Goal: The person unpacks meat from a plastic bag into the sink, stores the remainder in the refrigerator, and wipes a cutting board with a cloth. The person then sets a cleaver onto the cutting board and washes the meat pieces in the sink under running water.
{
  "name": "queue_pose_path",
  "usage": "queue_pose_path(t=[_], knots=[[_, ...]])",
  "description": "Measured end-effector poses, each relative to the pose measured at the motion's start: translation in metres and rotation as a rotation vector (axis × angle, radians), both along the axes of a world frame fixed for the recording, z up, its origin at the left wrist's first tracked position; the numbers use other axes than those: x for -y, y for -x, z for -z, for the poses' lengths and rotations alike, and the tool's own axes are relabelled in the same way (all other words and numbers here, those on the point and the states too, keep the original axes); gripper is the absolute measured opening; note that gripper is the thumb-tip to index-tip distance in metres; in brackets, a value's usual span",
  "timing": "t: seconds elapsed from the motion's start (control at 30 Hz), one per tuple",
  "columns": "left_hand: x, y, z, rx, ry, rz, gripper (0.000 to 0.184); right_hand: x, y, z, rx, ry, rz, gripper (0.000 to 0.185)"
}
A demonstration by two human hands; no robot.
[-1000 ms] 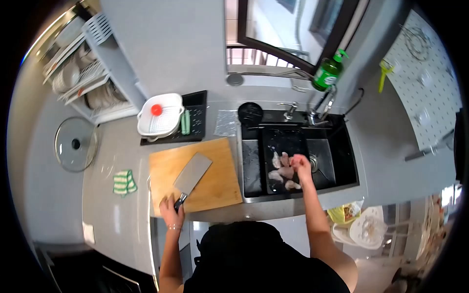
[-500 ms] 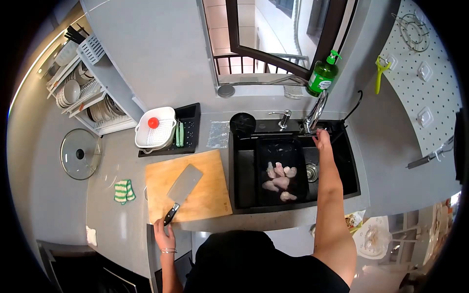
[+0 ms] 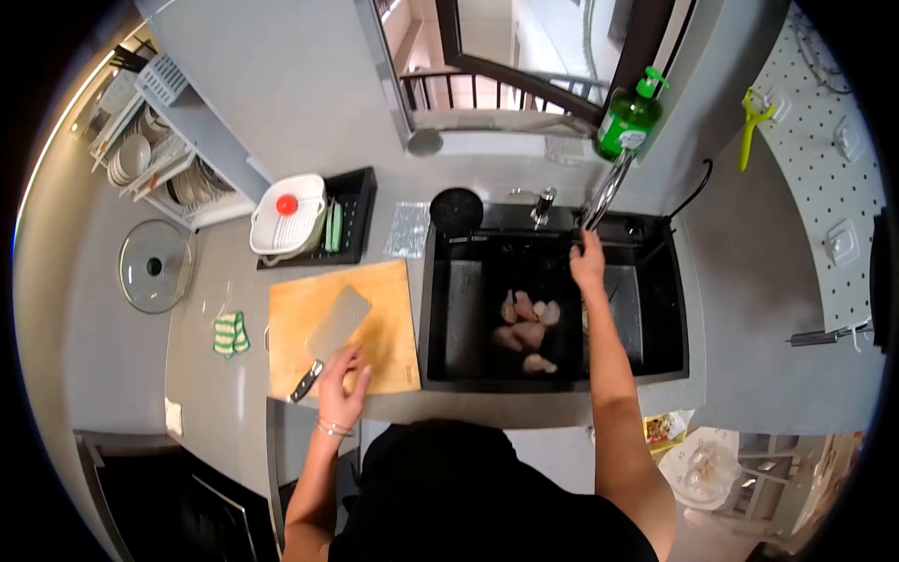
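My right hand [image 3: 588, 264] reaches over the black sink [image 3: 462, 370] and closes on the lower end of the chrome faucet [image 3: 609, 192]. Raw chicken pieces [image 3: 529, 334], several of them, lie in a dark basin in the sink. Hovering at the front of the wooden cutting board [image 3: 389, 328], my left hand [image 3: 343, 391] is open, fingers apart and holding nothing. Beside it on the board lies a cleaver [image 3: 339, 318], its black handle pointing toward me at the board's front left.
Behind the board stands a white colander [image 3: 281, 239] with a red round item in a black tray [image 3: 361, 201]. A green soap bottle [image 3: 629, 117] is on the sill. Left are a striped cloth [image 3: 229, 334] and glass lid [image 3: 154, 266].
My left hand has moved right and forward, from beside the cleaver handle to over the board's front. My right hand has shifted slightly left at the faucet. The camera view has shifted.
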State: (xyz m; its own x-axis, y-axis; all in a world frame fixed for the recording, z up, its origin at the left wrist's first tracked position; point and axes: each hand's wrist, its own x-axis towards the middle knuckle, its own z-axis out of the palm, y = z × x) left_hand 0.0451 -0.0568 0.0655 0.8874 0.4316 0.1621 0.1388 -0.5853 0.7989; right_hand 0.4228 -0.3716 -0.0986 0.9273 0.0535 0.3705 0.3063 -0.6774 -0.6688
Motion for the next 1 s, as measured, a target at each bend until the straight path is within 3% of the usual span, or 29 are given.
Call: queue_pose_path(t=[0.13,0.23,0.3,0.43,0.5,0.53,0.63,0.73,1.0], knots=[[0.051,-0.029,-0.1,0.229,0.029,0.387,0.038,0.036,0.036,0.009,-0.13,-0.087,0.122,0.036],[0.069,-0.034,-0.144,0.377,0.137,0.634,0.055,0.069,0.064,0.065,-0.345,0.311,0.203,0.04],[0.083,-0.041,-0.155,0.491,0.349,0.803,0.081,0.076,0.092,0.077,-0.443,0.468,0.197,0.041],[0.116,-0.052,-0.17,0.461,0.797,0.985,0.073,0.07,0.105,0.071,-0.558,0.581,0.082,0.041],[0.155,-0.056,-0.18,0.693,1.04,0.694,0.063,0.072,0.103,0.074,-0.59,0.601,0.086,0.039],[0.208,-0.06,-0.188,0.94,1.157,0.333,0.054,0.072,0.103,0.072,-0.607,0.59,0.091,0.038],[0.169,-0.076,-0.154,1.091,1.032,0.901,0.065,0.077,0.099,0.08,-0.543,0.536,0.088,0.035],[0.147,-0.053,-0.162,0.6,1.193,1.026,0.082,0.082,0.101,0.083,-0.507,0.523,0.104,0.033],[0.141,-0.075,-0.146,0.689,1.027,1.295,0.069,0.113,0.091,0.091,-0.501,0.527,0.164,0.03]])
